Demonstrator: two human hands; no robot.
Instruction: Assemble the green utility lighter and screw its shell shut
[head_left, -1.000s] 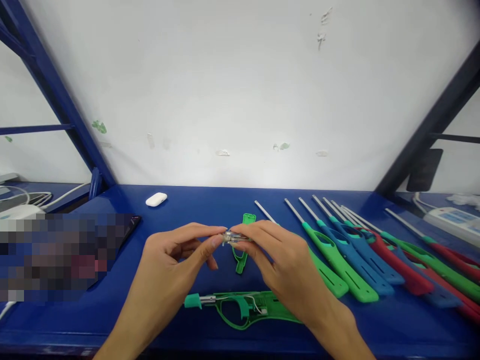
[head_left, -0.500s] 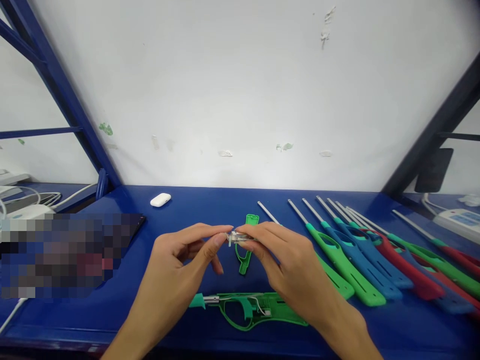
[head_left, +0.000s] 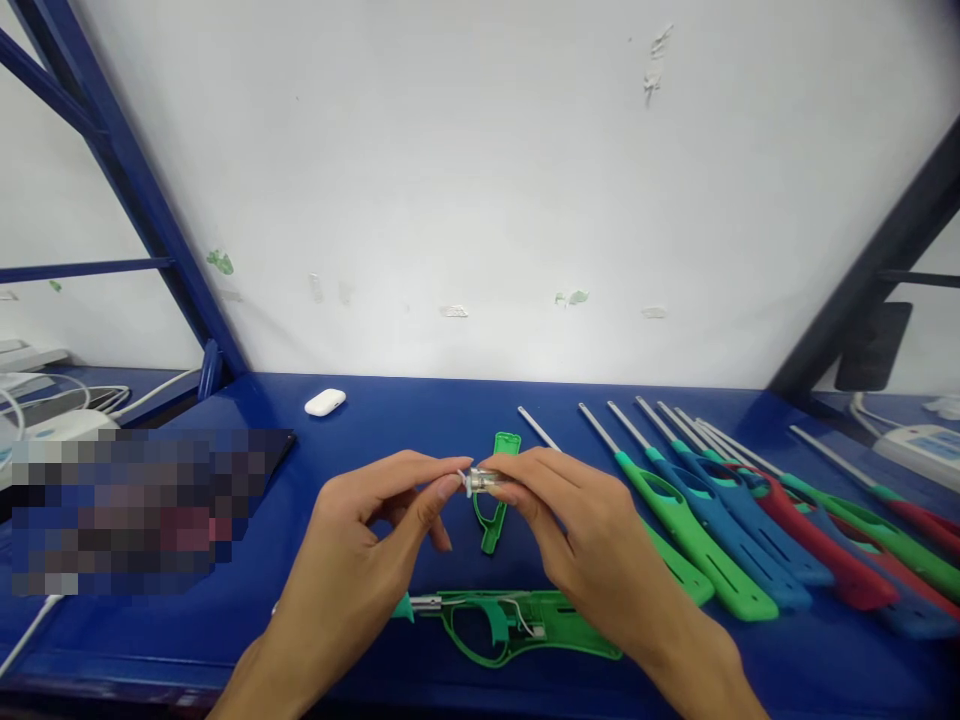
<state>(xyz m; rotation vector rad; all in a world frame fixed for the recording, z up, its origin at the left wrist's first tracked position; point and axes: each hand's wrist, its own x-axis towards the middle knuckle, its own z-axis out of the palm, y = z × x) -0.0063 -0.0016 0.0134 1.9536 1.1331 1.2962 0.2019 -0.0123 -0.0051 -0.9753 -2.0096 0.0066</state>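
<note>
Serves as a blue tabletop [head_left: 405, 410], reaching back to a white wall [head_left: 420, 200]; carries a small white rounded case [head_left: 325, 402] at the back left and, nearer the front on the left, a dark flat item [head_left: 150, 520] blurred into blocks. Bears, by the front edge in the middle, an open green lighter shell [head_left: 562, 625] with a teal trigger [head_left: 498, 624] and, behind that, a smaller green piece [head_left: 492, 538], lying apart. Holds on the right a fanned row of green, blue and red lighters [head_left: 720, 505], laid with metal tubes [head_left: 631, 429] toward the wall, partly overlapping.
</note>
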